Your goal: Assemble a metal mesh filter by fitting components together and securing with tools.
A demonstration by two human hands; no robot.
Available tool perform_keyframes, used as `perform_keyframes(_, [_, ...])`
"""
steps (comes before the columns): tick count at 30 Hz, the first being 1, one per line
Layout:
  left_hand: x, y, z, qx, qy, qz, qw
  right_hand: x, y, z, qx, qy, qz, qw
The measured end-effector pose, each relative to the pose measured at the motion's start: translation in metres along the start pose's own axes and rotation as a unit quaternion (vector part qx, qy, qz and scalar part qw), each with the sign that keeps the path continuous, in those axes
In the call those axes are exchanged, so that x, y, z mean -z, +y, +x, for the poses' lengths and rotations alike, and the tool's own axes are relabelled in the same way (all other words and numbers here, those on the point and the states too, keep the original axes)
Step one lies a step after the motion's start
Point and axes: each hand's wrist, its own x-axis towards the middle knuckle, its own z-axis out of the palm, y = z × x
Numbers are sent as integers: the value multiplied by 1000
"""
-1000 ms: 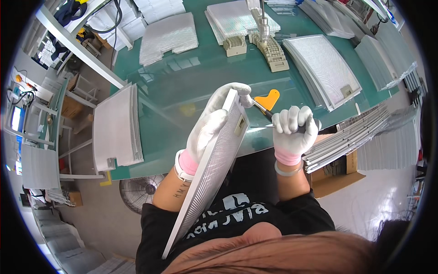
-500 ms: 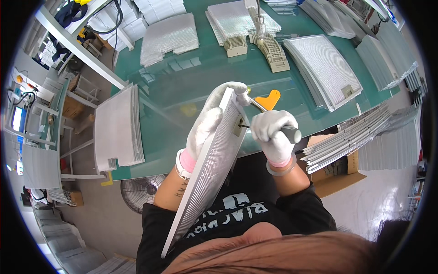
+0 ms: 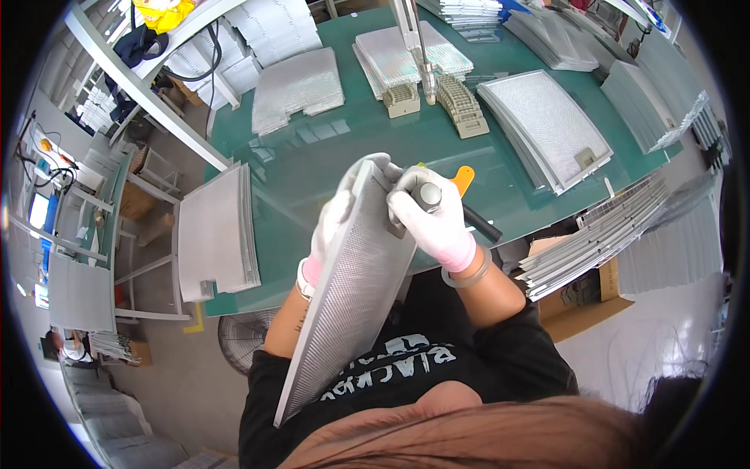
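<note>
I hold a long grey metal mesh filter panel tilted up against my chest, its top edge over the green table. My left hand, in a white glove, grips the panel's upper left edge from behind. My right hand, also gloved, is closed around a dark tool with a round grey end, pressed against the small latch near the panel's top. The tool's black shaft sticks out to the right. An orange object lies on the table just behind my right hand.
Stacks of mesh panels lie on the table at the right, at the back and on a stand to the left. Beige plastic racks sit mid-table. More panels rest above a cardboard box. A fan stands on the floor.
My right hand has moved left from beside the panel onto its top, now closed on the tool against the latch. The panel has tipped slightly; my left hand keeps its grip.
</note>
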Motion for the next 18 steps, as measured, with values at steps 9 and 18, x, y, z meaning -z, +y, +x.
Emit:
perform_keyframes(9, [-47,55,-50,78,-73,201,974,-2,-19,-32,73,-42,-92,992])
perform_keyframes(18, [-79,109,-115,67,-158,670,723,-29,-9,-68,201,-118,-198,952])
